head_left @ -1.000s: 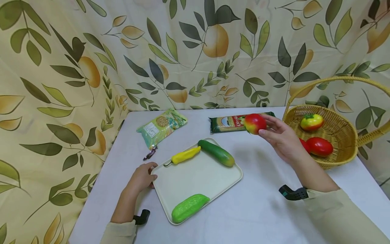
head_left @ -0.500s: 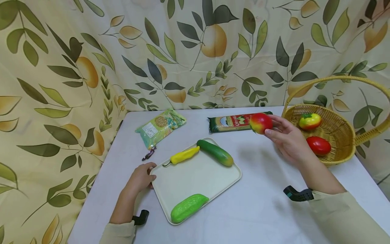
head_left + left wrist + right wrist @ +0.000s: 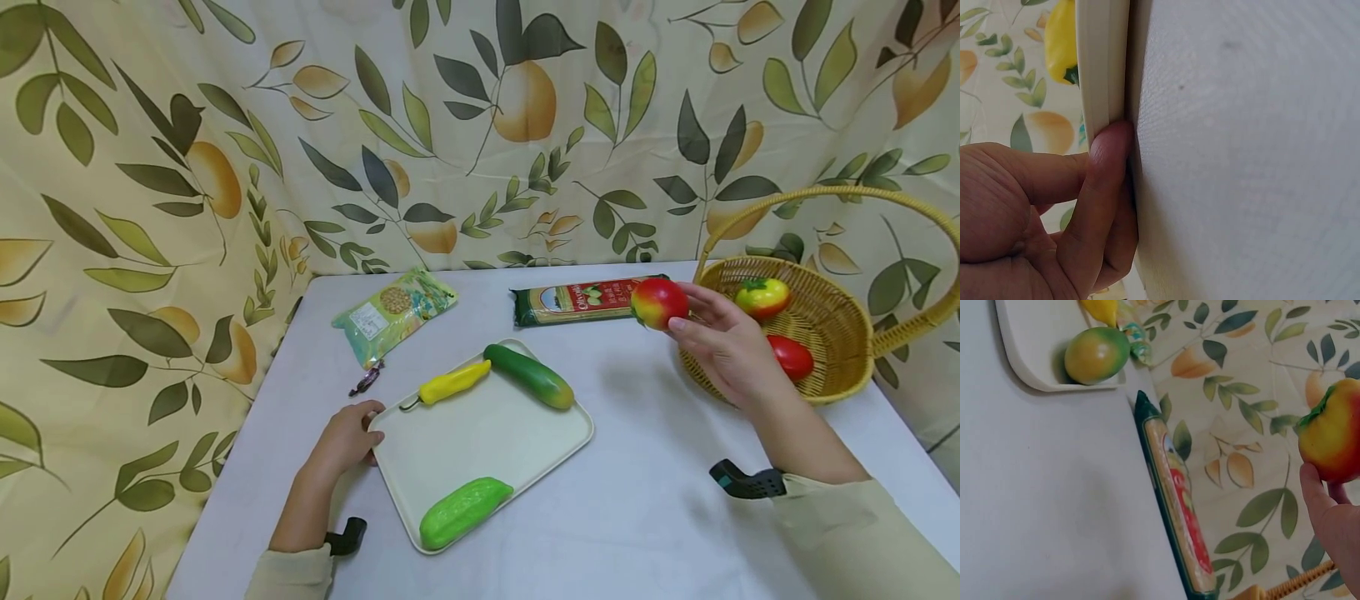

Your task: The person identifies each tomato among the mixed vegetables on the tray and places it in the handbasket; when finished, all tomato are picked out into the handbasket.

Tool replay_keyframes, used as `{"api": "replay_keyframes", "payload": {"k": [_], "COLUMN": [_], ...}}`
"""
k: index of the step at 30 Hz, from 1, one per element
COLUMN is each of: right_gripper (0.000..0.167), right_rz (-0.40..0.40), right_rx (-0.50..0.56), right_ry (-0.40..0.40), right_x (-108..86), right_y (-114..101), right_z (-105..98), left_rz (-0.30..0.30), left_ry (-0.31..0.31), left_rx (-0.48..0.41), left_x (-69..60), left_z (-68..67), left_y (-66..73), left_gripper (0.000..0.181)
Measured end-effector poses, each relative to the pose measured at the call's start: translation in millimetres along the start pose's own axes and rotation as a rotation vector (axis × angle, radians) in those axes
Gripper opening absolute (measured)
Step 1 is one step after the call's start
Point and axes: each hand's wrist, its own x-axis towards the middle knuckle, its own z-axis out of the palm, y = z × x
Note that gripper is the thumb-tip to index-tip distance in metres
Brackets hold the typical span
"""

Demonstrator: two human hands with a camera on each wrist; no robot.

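Note:
My left hand [image 3: 347,435] pinches the left edge of a white tray [image 3: 480,446]; the left wrist view has the fingertips at the tray's rim [image 3: 1102,62]. On the tray lie a yellow pepper [image 3: 453,383], a dark green cucumber [image 3: 531,377] and a light green bumpy gourd [image 3: 465,511]. My right hand [image 3: 731,346] holds a red-and-yellow tomato [image 3: 658,303] with its fingertips, above the table and left of the wicker basket [image 3: 840,333]. The right wrist view shows the tomato's green calyx [image 3: 1319,411]. The wrist and forearm hide part of the basket.
The basket contains another red-and-yellow tomato [image 3: 762,297] and a red fruit [image 3: 791,357]; its tall handle [image 3: 847,192] arches over it. A green-and-red packet [image 3: 573,302] lies at the back, with a light green bag [image 3: 393,312] and small wrapped candy [image 3: 367,379] further left.
My right hand has moved right with the tomato, closer to the basket, and now covers part of its front-left side. The left hand stays on the tray's edge.

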Motion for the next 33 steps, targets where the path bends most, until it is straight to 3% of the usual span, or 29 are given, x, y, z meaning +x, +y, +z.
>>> {"api": "replay_keyframes", "payload": {"k": [24,33], "right_gripper": [0.057,0.055], "right_rz": [-0.043,-0.080], "right_rx": [0.088,0.075], "right_ry": [0.000,-0.001], "right_x": [-4.6,-7.6], "right_y": [-1.6,-0.8], "right_z": [-27.3,-40.3], "left_rz": [-0.009,-0.002], "left_ry": [-0.002,0.001], "left_rx": [0.003,0.000], "left_x": [-0.6,0.2], "left_z": [-1.0,0.0], "left_y": [0.0,0.0], "left_gripper": [0.038,0.038]}}
